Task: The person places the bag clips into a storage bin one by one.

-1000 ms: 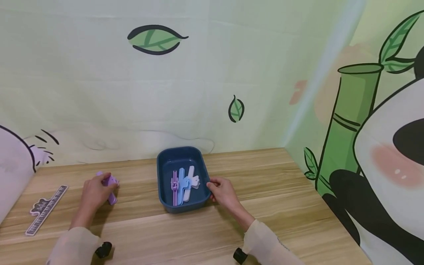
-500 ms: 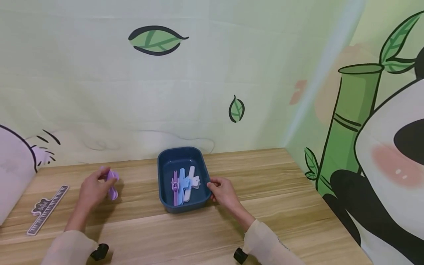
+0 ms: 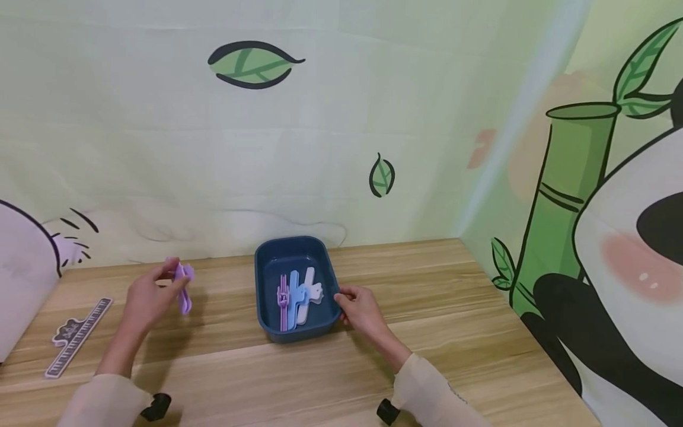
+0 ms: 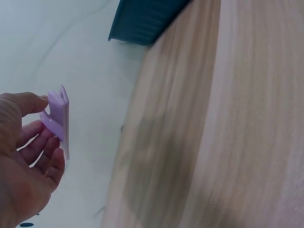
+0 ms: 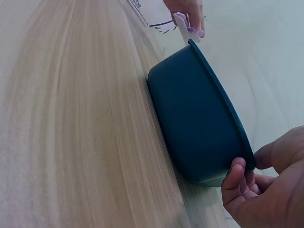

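My left hand (image 3: 149, 298) pinches a purple long-bar clip (image 3: 184, 290) between thumb and fingers, held above the table on the left. The left wrist view shows the clip (image 4: 58, 114) edge-on, its lever against the fingertips. A dark blue rectangular basin (image 3: 265, 320) stands at the middle of the table. Inside it lie a purple clip (image 3: 283, 311), a light blue clip (image 3: 291, 308) and a white clip (image 3: 303, 311), side by side. My right hand (image 3: 363, 311) grips the basin's right rim, thumb on top and fingers beneath the edge.
A black-and-white clip with a piano-key pattern (image 3: 80, 341) lies on the wooden table (image 3: 240, 385) at the far left. Behind the table hangs a pale backdrop (image 3: 320, 118) with printed leaves. A panda print (image 3: 629, 249) covers the right side.
My left hand has lifted the purple clip off the table, moving up and slightly away, and the clip has turned more upright. The right hand stays on the basin rim.
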Motion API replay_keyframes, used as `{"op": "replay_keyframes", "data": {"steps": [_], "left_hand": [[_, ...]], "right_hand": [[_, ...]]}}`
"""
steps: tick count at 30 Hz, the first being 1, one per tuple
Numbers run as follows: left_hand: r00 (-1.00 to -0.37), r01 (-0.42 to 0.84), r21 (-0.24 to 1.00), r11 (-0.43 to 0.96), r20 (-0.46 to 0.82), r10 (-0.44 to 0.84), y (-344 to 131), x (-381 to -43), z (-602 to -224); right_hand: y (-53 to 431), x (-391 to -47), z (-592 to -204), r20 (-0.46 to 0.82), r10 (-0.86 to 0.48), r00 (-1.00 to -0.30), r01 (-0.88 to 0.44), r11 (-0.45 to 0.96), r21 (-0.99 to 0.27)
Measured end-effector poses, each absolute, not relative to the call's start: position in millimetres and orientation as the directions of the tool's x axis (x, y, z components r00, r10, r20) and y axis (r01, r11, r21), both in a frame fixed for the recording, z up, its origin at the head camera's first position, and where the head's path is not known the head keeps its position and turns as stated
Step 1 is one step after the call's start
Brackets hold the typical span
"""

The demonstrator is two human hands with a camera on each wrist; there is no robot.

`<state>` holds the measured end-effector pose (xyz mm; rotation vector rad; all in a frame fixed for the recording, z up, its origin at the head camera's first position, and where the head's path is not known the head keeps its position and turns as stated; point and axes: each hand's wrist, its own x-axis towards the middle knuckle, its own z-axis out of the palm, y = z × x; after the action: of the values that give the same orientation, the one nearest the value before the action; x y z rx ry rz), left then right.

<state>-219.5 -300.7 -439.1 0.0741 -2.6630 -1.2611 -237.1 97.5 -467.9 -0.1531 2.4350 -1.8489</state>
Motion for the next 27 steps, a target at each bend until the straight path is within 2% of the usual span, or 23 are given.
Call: {"op": "replay_keyframes", "data": {"steps": [27], "left_hand": [[-0.953, 0.177, 0.771, 0.612, 0.289, -0.090, -284.9, -207.7, -411.3]], "right_hand": [[96.9, -235.9, -466.6, -0.014, -0.119, -0.993, -0.017, 0.255, -0.967]]}}
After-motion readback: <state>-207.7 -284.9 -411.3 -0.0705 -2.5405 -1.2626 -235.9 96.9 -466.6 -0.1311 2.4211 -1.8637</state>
